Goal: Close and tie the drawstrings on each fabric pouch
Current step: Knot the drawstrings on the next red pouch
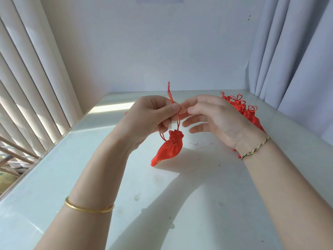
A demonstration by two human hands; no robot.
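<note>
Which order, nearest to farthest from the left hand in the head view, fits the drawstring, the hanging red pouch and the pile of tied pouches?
1. drawstring, pinched in the left hand.
2. hanging red pouch, just below the hand.
3. pile of tied pouches, behind the right hand.

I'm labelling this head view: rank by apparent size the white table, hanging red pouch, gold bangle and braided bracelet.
1. white table.
2. hanging red pouch and gold bangle: alike in span, and the bangle is nearer the camera, so unranked.
3. braided bracelet.
</note>
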